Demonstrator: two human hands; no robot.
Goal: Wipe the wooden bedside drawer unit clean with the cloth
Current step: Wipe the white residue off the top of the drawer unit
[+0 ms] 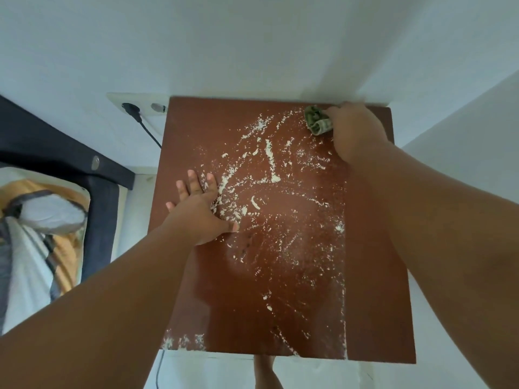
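Observation:
The reddish-brown wooden top of the bedside drawer unit [373,290] fills the middle of the view. White powder and crumbs [269,153] are scattered over its centre and left part, while a strip along its right side looks clean. My right hand [354,130] grips a bunched green cloth [317,120] at the far right corner, pressing it on the wood. My left hand [202,209] lies flat with fingers spread on the left part of the top, touching the powder.
White walls close in behind and to the right of the unit. A wall socket with a black plug and cable [132,109] sits at the back left. A dark bed frame [92,175] with bedding stands at the left. A bare foot [265,372] shows below the front edge.

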